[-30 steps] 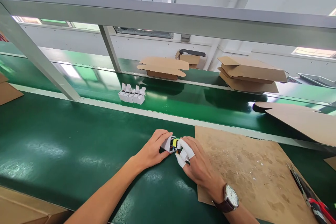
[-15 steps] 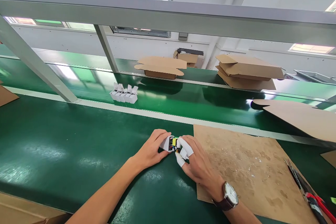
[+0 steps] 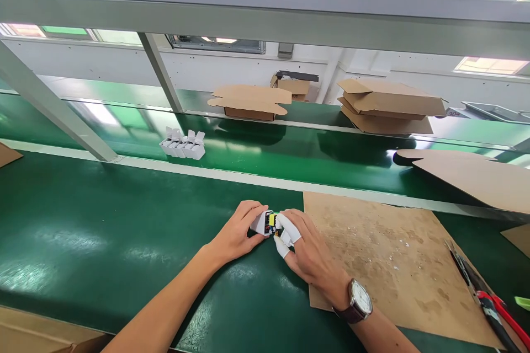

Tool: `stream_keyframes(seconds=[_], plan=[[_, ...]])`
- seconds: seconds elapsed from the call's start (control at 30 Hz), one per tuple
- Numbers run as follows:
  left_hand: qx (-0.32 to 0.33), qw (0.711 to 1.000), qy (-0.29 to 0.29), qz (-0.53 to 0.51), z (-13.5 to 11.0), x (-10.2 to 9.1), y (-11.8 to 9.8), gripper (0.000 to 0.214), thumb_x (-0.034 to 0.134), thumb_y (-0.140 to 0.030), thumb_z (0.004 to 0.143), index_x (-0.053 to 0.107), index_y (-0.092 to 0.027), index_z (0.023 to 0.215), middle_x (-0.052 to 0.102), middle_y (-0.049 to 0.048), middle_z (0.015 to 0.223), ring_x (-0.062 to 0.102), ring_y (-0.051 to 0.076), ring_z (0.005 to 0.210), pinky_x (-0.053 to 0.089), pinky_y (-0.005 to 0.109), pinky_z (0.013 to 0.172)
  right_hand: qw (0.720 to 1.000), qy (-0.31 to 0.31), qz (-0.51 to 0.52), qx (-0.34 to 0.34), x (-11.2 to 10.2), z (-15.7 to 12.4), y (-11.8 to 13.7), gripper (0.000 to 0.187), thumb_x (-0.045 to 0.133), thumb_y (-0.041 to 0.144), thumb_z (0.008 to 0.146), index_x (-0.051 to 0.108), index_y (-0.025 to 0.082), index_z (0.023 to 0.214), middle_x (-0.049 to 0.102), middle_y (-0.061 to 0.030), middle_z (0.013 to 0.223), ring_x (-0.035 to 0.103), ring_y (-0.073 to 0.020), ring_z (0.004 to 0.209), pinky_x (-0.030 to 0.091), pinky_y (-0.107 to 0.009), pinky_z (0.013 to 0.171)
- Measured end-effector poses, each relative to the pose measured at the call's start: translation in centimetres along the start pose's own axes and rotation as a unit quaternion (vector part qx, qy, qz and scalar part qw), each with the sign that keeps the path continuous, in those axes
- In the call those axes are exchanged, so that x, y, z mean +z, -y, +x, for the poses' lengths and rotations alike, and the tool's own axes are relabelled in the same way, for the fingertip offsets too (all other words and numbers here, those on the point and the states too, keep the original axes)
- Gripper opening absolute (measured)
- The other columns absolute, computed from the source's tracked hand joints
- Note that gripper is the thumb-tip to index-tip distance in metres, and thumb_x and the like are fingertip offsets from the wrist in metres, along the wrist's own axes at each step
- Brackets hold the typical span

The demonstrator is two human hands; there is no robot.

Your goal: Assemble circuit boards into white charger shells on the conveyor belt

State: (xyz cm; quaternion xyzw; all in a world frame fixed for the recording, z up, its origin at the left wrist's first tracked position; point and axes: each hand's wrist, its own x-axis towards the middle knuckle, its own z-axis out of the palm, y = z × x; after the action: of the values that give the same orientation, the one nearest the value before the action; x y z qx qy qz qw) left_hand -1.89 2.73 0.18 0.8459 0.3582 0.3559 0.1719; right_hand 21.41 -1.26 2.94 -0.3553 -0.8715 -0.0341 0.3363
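My left hand (image 3: 239, 233) is closed around a small white plastic housing (image 3: 259, 223), gripping it between the fingers and thumb. A circuit board (image 3: 272, 220) with a yellow block and other small parts shows at the housing's right-hand mouth, seemingly partly inside it. My right hand (image 3: 308, 245) pinches the board's right end, where a white piece (image 3: 286, 237) shows between the fingers. White covers sit on its thumb and index finger, and they hide part of the board. Both hands are just above the green work surface (image 3: 136, 220).
A stained cardboard sheet (image 3: 372, 265) lies to the right, with tweezers (image 3: 459, 265) and red-and-black pliers (image 3: 492, 309) at its edge. Beyond the pale rail, several white open boxes (image 3: 182, 144) sit on a green belt (image 3: 248, 149). Flattened cartons (image 3: 391, 105) are stacked behind.
The hands appear slightly closer together, with a little less board showing between them. The white boxes have shifted left along the belt. The whole view has moved slightly.
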Motion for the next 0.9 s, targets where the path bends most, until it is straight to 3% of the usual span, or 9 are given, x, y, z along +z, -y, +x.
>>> stream_keyframes(seconds=[0.27,0.7,0.9], plan=[[-0.007,1.0,0.006,0.007,0.01,-0.03,-0.06,0.061,0.071,-0.022,0.09,0.044,-0.028,0.145,0.057,0.0121,0.13,0.059,0.028,0.121,0.054,0.049,0.104,1.0,0.007,0.016,0.006,0.19,-0.49,-0.17,0.064,0.05,0.0,0.082,0.048,0.016,0.144,0.058,-0.0195,0.138,0.054,-0.0362,0.133,0.057,-0.058,0.104],[-0.005,0.999,0.015,-0.028,0.01,0.39,-0.45,0.065,0.071,-0.016,0.087,0.045,-0.029,0.145,0.055,0.0109,0.13,0.059,0.027,0.122,0.055,0.045,0.104,0.999,0.019,0.04,0.027,0.66,-0.36,-0.04,0.069,0.049,0.001,0.086,0.037,0.018,0.152,0.061,-0.0186,0.134,0.058,-0.0349,0.128,0.058,-0.056,0.101],[-0.046,0.992,0.087,-0.072,-0.09,0.03,-0.76,0.056,0.07,-0.019,0.087,0.05,-0.025,0.14,0.057,0.0114,0.129,0.063,0.025,0.116,0.057,0.042,0.101,0.981,0.002,0.158,0.114,0.3,0.18,0.26,0.049,0.066,0.028,0.096,0.049,0.026,0.142,0.068,-0.0122,0.121,0.068,-0.0277,0.109,0.063,-0.045,0.09]])
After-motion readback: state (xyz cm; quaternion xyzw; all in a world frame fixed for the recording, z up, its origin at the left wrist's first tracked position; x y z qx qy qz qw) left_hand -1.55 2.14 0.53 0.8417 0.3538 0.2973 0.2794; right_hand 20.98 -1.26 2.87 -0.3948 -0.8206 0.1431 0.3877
